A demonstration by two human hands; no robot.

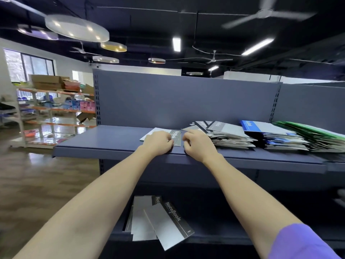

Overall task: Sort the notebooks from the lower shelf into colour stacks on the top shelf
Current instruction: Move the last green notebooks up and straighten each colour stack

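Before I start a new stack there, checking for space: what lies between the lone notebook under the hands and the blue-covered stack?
In the head view, the black-and-grey notebook stack lies between the lone notebook and the blue stack.

You stand in a shop room under a dark ceiling (149,19) hung with round disc lamps (76,28), bright tube lights (176,44) and ceiling fans (268,14). To your left, glossy wood-pattern flooring (37,174) runs back to an orange-and-white rack (54,107) loaded with pink and blue boxes, with cardboard cartons (48,82) on top. Behind it a window (28,65) sits in a white wall (71,65). Ahead, a grey-blue back panel (186,96) with slotted uprights fills your view.
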